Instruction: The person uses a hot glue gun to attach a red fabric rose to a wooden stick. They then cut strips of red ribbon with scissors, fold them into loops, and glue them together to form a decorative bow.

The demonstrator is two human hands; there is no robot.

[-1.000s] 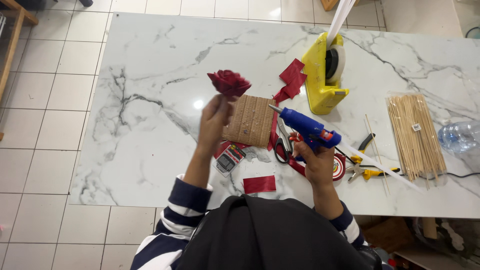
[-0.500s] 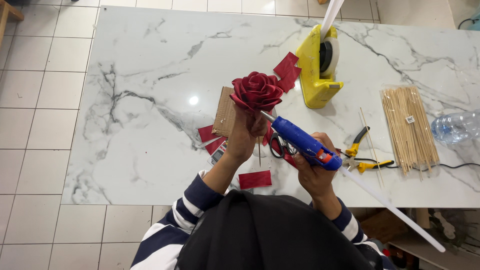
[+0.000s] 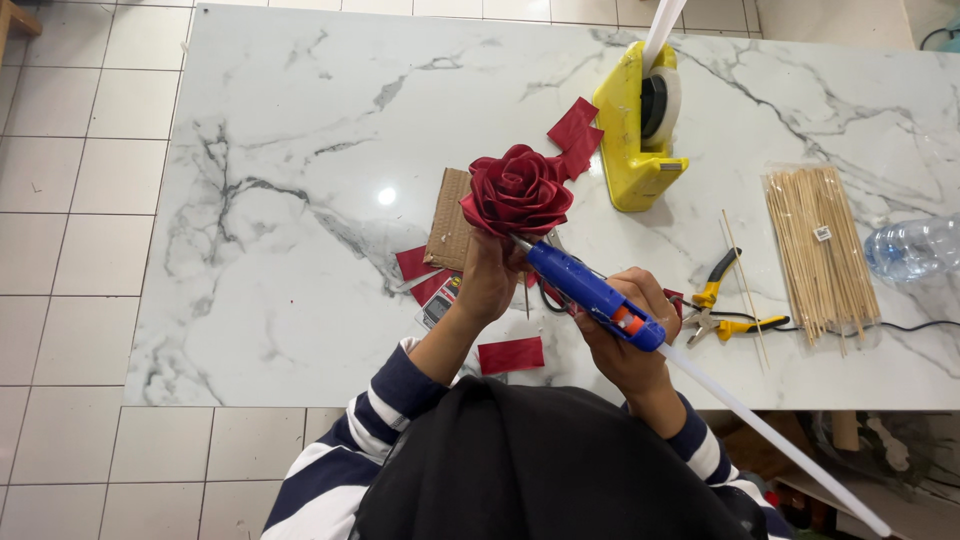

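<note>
Rose held up against the glue gun

Rose (image 3: 517, 190) now sits a little higher and nearer the middle of the marble table (image 3: 280, 130) than half a second ago, with its petals open toward the camera. The left hand (image 3: 490, 280) grips it from below, fingers closed around its hidden base. One piece of brown cardboard (image 3: 450, 220) lies just behind it, partly covered. Four red fabric scraps show: two by the hand, one (image 3: 511, 354) near the table edge, one by the single yellow tape dispenser (image 3: 640, 130). The right hand (image 3: 630, 340) is wrapped tightly around one blue glue gun (image 3: 590, 293), its nozzle touching the rose's underside; the white glue stick trails off downward to the right. One pair of yellow-handled pliers (image 3: 718, 300) lies near one bag of wooden skewers (image 3: 820, 250). One clear bottle (image 3: 915, 245) is cut off at the right edge.
</note>
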